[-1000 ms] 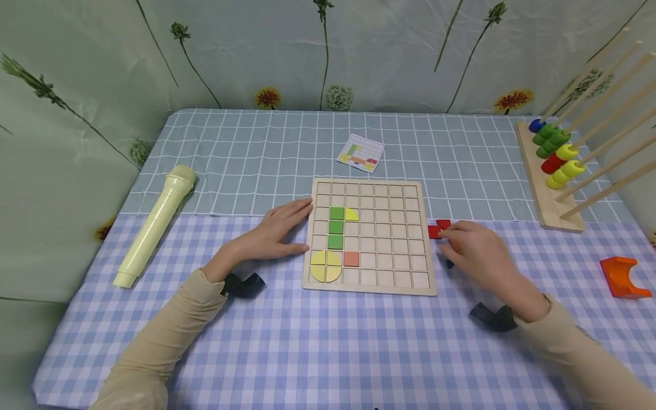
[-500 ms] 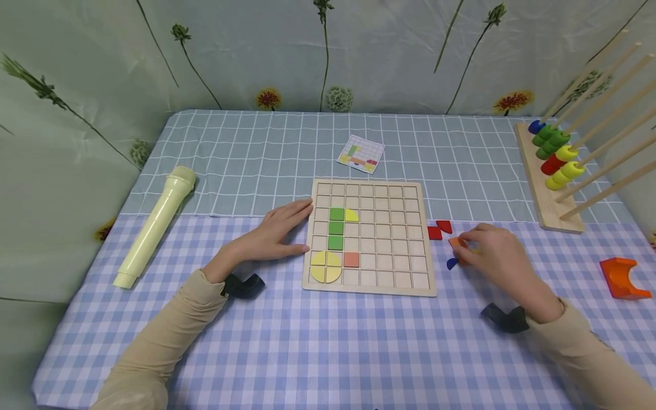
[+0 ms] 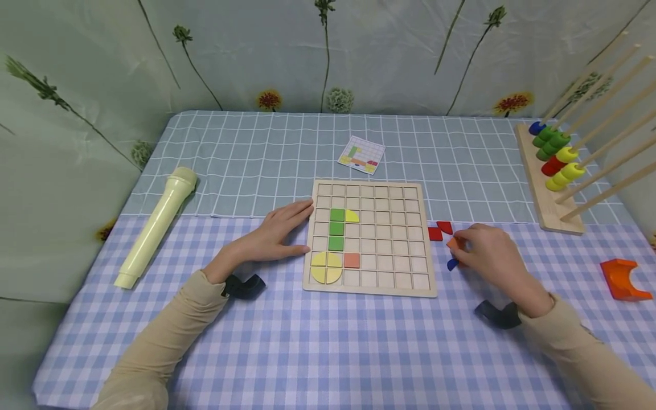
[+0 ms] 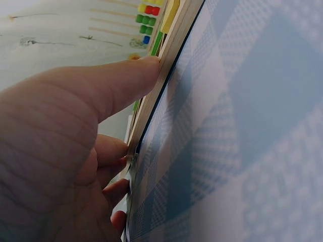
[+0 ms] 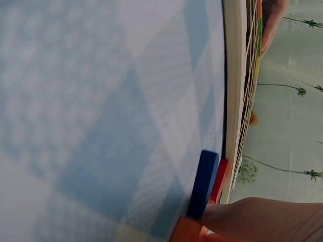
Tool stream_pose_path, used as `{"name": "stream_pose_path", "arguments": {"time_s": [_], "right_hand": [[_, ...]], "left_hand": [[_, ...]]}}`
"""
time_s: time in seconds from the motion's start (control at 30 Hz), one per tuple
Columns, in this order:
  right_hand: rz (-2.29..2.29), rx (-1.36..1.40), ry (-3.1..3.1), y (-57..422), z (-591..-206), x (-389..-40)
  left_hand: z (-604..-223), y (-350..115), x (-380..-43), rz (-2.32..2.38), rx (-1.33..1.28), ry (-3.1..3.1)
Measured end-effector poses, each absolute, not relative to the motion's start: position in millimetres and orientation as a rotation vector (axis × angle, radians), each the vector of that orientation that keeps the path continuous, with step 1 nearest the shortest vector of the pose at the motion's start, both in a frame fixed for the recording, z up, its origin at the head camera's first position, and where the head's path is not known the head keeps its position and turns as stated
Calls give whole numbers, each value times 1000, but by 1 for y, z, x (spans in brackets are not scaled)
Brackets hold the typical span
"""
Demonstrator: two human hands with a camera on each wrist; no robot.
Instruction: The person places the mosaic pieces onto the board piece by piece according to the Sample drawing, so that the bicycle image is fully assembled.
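Observation:
A square wooden grid board (image 3: pixel 376 294) lies mid-table. Set in its cells are green squares (image 3: pixel 336 229), a yellow quarter-circle (image 3: pixel 352 216), yellow quarters forming a disc (image 3: pixel 326 267) and one orange square (image 3: pixel 351 260). My left hand (image 3: pixel 271 233) rests with straight fingers and thumb against the board's left edge; the left wrist view shows the thumb (image 4: pixel 126 78) at that edge. Right of the board, my right hand (image 3: pixel 494 259) pinches an orange tile (image 3: pixel 453 243) between thumb and curled fingers. Close by lie a blue tile (image 5: pixel 203 184) and red tiles (image 3: pixel 435 233). My palm hides the spot beneath it.
A small pattern card (image 3: pixel 361 154) lies behind the board. On the left is a pale yellow tube-shaped, microphone-like thing (image 3: pixel 156 228). A pegged wooden stand (image 3: pixel 550 176) with coloured beads is at back right, and an orange notched block (image 3: pixel 624 279) near the right edge.
My right hand has moved away from the red tiles toward the orange tiles, uncovering the red and blue ones. The left hand stays at the board's edge.

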State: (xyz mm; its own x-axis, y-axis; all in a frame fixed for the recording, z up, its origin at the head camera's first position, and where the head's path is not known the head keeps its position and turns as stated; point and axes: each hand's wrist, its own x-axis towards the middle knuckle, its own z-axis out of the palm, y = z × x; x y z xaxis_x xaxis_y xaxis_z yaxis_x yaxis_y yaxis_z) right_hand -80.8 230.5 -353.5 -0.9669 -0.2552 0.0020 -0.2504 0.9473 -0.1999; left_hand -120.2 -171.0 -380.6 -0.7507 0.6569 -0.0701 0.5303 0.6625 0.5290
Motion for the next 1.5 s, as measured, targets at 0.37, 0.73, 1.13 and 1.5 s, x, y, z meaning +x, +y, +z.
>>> {"name": "stream_pose_path", "arguments": {"time_s": [0.37, 0.73, 1.13, 1.5], "right_hand": [[-360, -539, 3163, 218, -353, -73], [-475, -737, 3161, 192, -356, -65], [-477, -838, 3131, 162, -356, -62], [-495, -925, 3068, 141, -357, -62]], "left_hand": [[-381, -170, -121, 718, 972, 2622], [-383, -171, -120, 714, 954, 2622], [-383, -171, -120, 715, 978, 2627], [-381, -171, -120, 717, 967, 2627]]}}
